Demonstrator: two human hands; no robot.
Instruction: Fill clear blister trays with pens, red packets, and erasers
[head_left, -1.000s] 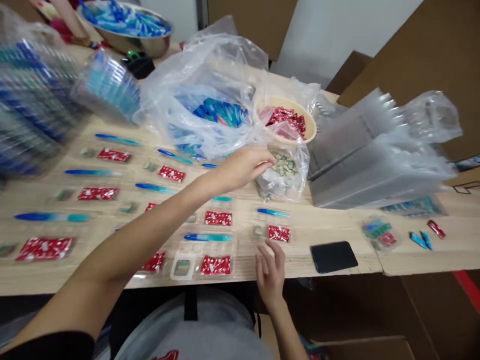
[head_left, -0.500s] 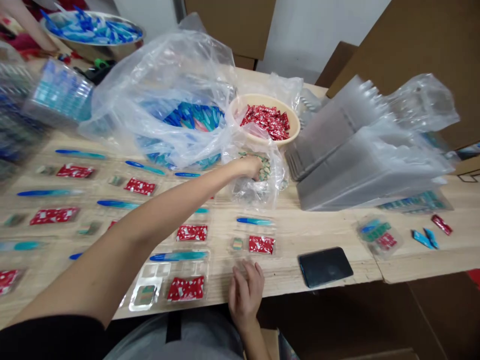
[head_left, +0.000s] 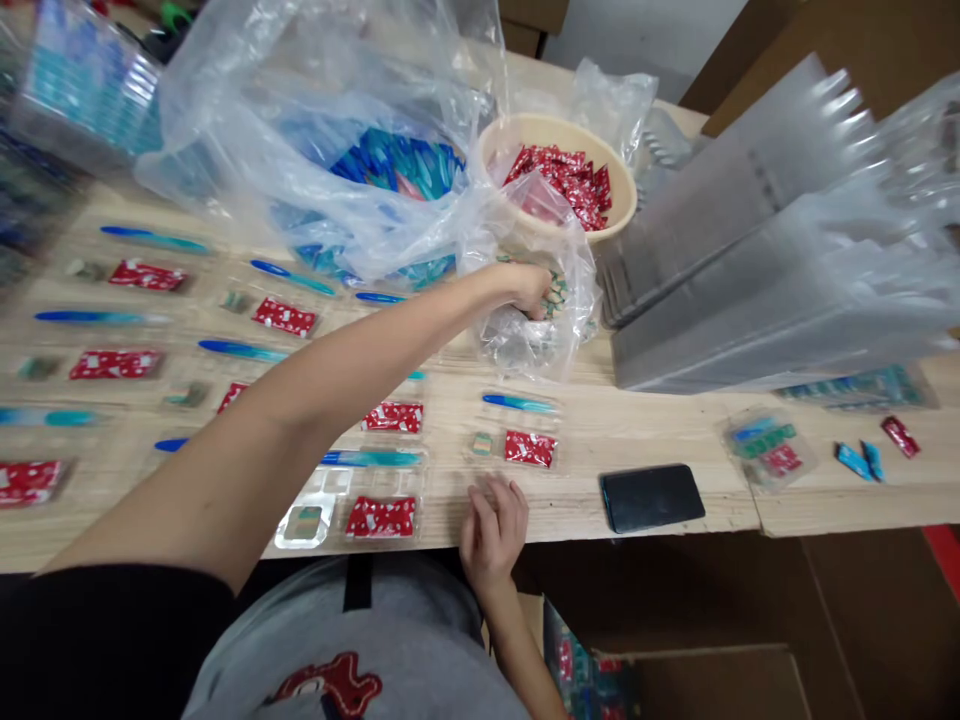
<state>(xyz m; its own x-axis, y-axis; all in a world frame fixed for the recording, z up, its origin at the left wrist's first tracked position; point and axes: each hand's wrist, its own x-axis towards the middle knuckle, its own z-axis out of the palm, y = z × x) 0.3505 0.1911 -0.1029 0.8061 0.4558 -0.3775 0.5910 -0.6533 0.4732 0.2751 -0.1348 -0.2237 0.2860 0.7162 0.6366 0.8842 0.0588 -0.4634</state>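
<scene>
My left hand (head_left: pixel 531 290) reaches into a clear plastic bag (head_left: pixel 521 345) of small green-and-beige pieces (head_left: pixel 556 293). Its fingers are curled down among the pieces; the fingertips are hidden. My right hand (head_left: pixel 495 530) rests at the table's front edge, empty, its fingers loosely bent and apart. Just beyond it lies a clear plastic tray (head_left: pixel 487 472) with a blue-teal pen-like stick (head_left: pixel 519 403), a small green-and-beige block (head_left: pixel 481 443) and a red patterned packet (head_left: pixel 529 449). Several similar trays, with packets like this red one (head_left: pixel 381 517), lie under and left of my left arm.
Behind the bag stands a cream bowl (head_left: pixel 621 215) of red packets. A large plastic bag (head_left: pixel 247 190) holds blue-teal sticks. Tall stacked clear plastic (head_left: pixel 735 250) stands at right. A black phone (head_left: pixel 652 498) lies near the front edge, with small blue packets (head_left: pixel 853 461) farther right.
The view has tilted down, so the table sits higher in the picture. My left hand stays in the bag of pieces, and my right hand keeps its place by the edge.
</scene>
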